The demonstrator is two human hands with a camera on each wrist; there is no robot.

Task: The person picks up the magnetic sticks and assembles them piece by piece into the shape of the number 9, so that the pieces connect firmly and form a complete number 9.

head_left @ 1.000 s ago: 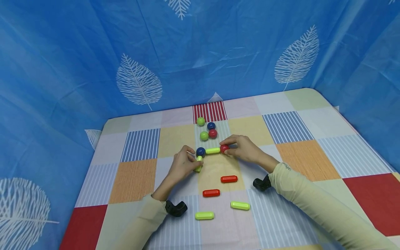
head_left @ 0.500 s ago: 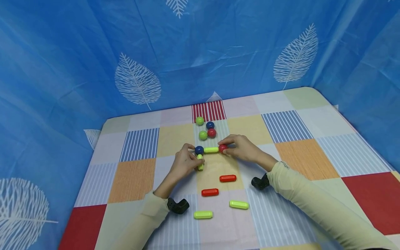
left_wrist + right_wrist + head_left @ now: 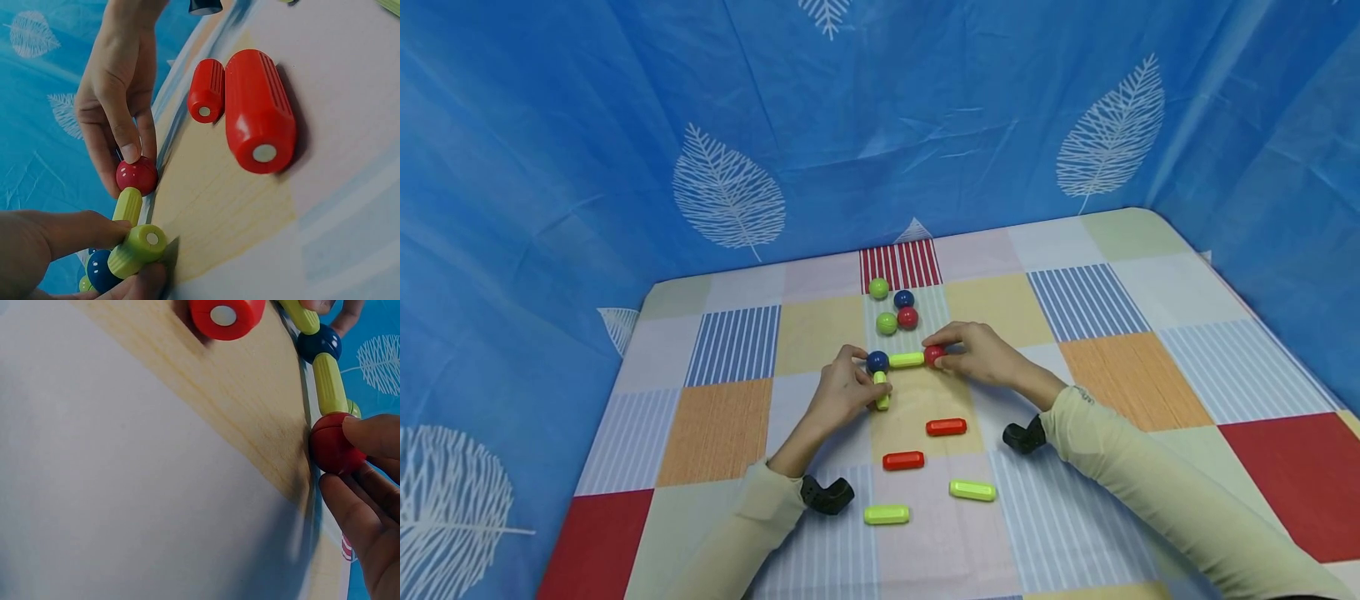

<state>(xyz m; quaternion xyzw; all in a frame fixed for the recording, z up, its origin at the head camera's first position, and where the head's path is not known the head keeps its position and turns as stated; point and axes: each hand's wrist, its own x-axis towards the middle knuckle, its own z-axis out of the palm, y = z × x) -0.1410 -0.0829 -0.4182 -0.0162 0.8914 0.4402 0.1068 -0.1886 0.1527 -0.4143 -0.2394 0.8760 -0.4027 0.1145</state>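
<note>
My left hand [image 3: 838,392] pinches a yellow-green magnetic rod [image 3: 139,251] between thumb and fingers. That rod's far end meets a dark blue ball [image 3: 877,361]. From the blue ball a second yellow-green rod [image 3: 906,360] runs right to a red ball [image 3: 337,444], so the pieces form a corner. My right hand [image 3: 981,354] holds the red ball between thumb and fingertips. The held rod shows a round silvery disc on its free end in the left wrist view.
Behind the hands lie two green balls [image 3: 887,323], a blue ball [image 3: 904,299] and another red ball [image 3: 907,317]. Nearer me are two red rods [image 3: 946,427] and two loose yellow-green rods [image 3: 887,514]. A blue leaf-patterned curtain [image 3: 925,125] hangs behind the patchwork-covered table [image 3: 1105,375].
The left hand has swung the near end of its rod slightly to the right, so the rod tilts the other way below the blue ball. The right hand keeps its grip on the red ball.
</note>
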